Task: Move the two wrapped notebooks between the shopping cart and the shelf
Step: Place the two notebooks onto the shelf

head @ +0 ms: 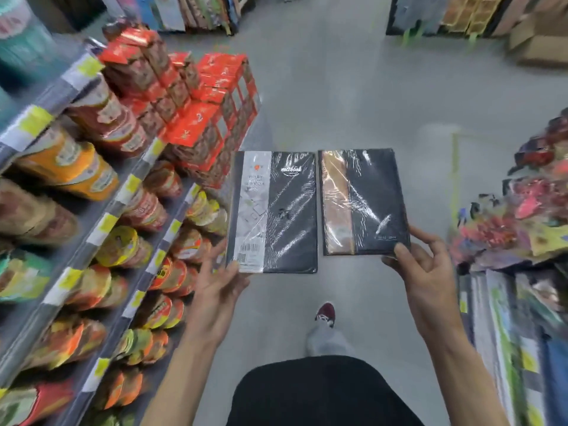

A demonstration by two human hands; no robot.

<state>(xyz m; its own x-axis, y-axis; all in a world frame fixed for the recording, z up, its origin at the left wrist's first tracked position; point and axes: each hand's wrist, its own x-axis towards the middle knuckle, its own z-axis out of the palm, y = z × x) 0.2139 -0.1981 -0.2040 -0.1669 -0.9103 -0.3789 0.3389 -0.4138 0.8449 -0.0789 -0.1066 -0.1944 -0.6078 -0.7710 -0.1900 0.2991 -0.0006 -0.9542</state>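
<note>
On the head camera, my left hand [219, 281] has its fingers pinching the grey-banded notebook [276, 210] by its lower corner, just beside the shelf [92, 238]. My right hand [421, 265] pinches the copper-banded notebook [365, 201] likewise, farther from the shelf, with the two covers nearly touching.

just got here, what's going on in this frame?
A person in a store aisle holds a plastic-wrapped notebook in each hand, side by side over the floor. The left hand grips the white-banded notebook by its lower edge; the right hand grips the copper-banded notebook. A stocked shelf is at left; no cart is in view.
</note>
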